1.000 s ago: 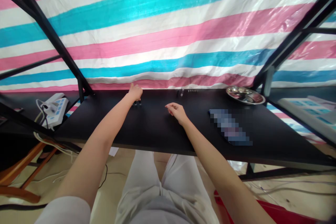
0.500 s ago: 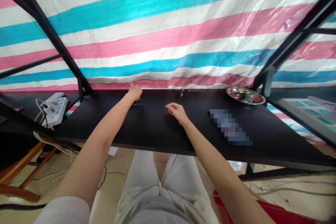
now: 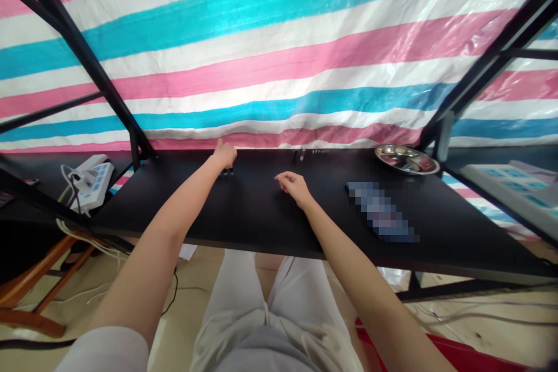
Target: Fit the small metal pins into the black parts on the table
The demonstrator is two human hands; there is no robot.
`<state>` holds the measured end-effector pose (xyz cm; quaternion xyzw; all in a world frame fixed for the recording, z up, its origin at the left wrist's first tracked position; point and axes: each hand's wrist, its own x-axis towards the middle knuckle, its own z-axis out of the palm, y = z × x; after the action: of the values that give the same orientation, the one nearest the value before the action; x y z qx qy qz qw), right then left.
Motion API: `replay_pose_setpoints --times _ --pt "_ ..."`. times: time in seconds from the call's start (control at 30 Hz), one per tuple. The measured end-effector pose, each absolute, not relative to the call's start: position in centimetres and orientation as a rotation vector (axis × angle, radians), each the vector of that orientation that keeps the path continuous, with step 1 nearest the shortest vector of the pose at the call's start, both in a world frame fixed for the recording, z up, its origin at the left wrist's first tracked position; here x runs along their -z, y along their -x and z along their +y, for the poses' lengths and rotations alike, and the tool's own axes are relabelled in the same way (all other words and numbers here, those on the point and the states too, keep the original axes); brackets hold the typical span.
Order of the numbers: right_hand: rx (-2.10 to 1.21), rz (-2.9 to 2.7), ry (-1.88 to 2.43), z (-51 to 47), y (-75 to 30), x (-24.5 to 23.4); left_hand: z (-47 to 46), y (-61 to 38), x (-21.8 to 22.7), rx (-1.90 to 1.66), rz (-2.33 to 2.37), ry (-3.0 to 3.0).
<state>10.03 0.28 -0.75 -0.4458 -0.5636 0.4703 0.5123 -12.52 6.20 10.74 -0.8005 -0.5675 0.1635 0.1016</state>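
Note:
Over the back left part of the black table [image 3: 261,221], my left hand [image 3: 225,155] is closed with its fingers bent down. Small dark pieces with pale ends [image 3: 227,172] stand just below it. What its fingertips grip is hidden behind the hand. My right hand [image 3: 293,185] hovers or rests near the middle of the table; I cannot tell which. Its fingers are curled together, and nothing shows in them. Beyond it, near the back edge, lie a small clear-and-dark piece [image 3: 302,154] and a row of several tiny metallic parts [image 3: 320,152].
A round steel dish [image 3: 407,160] sits at the back right. A blurred-out flat bluish object [image 3: 383,212] lies right of my right hand. Black frame posts [image 3: 104,87] flank the table, with a striped sheet [image 3: 279,58] behind. A white power strip [image 3: 93,183] is at the left.
Almost nothing differs. Both hands keep the same place and shape; the view has shifted very slightly.

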Motion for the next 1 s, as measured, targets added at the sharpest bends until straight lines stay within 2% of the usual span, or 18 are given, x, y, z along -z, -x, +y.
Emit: replay_pose_setpoints --times 0.2,0.6,0.7,0.8,1.0 --pt "-1.138 -1.349 1.075 0.3 -10.0 0.8 6.2 12.4 -10.9 -0.489 -1.71 2.386" --pt "-1.128 -1.365 1.085 0.0 -10.0 0.5 5.5 12.3 -11.5 -0.224 -1.659 2.478" --pt "-1.121 -1.372 1.096 0.0 -10.0 0.4 4.1 12.1 -11.4 0.021 -1.628 2.525" --pt "-1.078 -1.366 1.122 0.3 -10.1 0.6 2.1 11.4 -10.1 0.427 -1.615 2.565" --pt "-0.652 -1.047 1.327 3.0 -12.4 1.8 -0.8 8.8 -4.1 1.267 -1.724 2.483"
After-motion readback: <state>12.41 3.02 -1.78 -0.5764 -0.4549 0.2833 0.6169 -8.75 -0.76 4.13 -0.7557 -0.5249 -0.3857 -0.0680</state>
